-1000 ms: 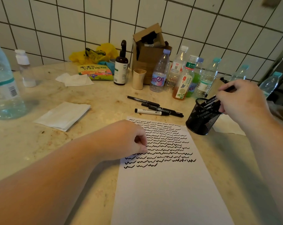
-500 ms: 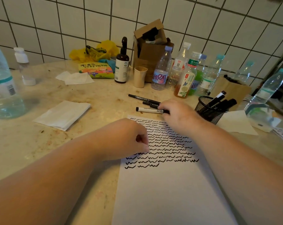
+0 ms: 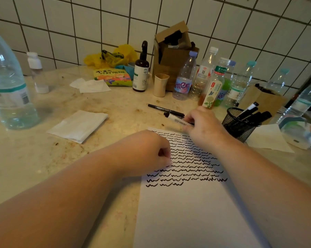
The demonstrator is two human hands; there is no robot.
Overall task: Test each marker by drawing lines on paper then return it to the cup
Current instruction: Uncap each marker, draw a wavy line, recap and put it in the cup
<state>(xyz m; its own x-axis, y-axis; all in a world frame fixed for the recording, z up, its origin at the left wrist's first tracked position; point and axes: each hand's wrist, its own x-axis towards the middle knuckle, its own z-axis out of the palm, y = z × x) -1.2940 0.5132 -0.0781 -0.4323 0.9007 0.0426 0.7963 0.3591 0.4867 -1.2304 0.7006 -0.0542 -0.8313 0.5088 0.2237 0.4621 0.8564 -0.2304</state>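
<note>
Right hand (image 3: 203, 127) curled down over the near end of a white marker (image 3: 176, 119), fingers closing on its barrel just beyond the top edge of the paper (image 3: 187, 212); grip looks like a pinch, though the fingertips hide under the knuckles. Left hand (image 3: 151, 153) loosely fisted, holding nothing, resting on the paper's left edge to pin it. Marker lying flat on the counter (image 3: 115, 140), black cap pointing left, touching or just beside a black marker (image 3: 162, 108) behind it. Likely light, rigid and smooth-sided: easy to lift, but prone to roll on the hard counter and to slip if pinched at the very tip. Best taken mid-barrel, with the cap end left free for pulling off. Paper thin and limp, apt to slide or buckle under a stroke unless held down. Rows of black squiggles across the upper sheet, lower part blank. Mesh cup (image 3: 238, 124) just right of the hand, several markers leaning in it; light enough to tip if knocked on the return. Bottles and a cardboard box further back, near the tiled wall.
</note>
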